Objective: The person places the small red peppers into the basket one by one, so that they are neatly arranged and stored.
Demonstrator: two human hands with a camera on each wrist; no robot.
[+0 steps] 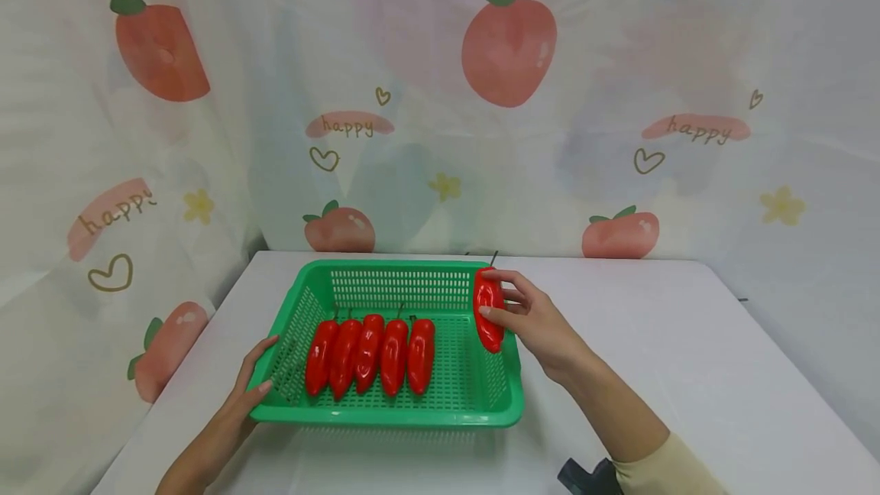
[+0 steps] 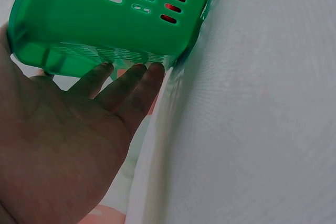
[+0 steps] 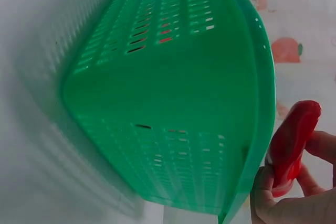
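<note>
A green plastic basket (image 1: 467, 417) with slotted walls sits on the white table, and several red chili peppers (image 1: 367, 352) lie side by side in its left and middle part. My right hand (image 1: 536, 315) pinches one more red chili pepper (image 1: 489, 310) between thumb and fingers, over the basket's right rim. In the right wrist view this pepper (image 3: 295, 142) appears just beyond the rim. At the basket's left end my left hand (image 1: 241, 396) rests with thumb and fingers spread along the rim. The left wrist view shows its fingers (image 2: 139, 90) stretched out against the basket's outer wall.
The white table (image 1: 639, 357) extends right of the basket. A dark object (image 1: 591, 477) shows at the bottom edge beside the right sleeve. Behind and to the left hangs a pale printed cloth (image 1: 426, 59) with fruit and "happy" lettering.
</note>
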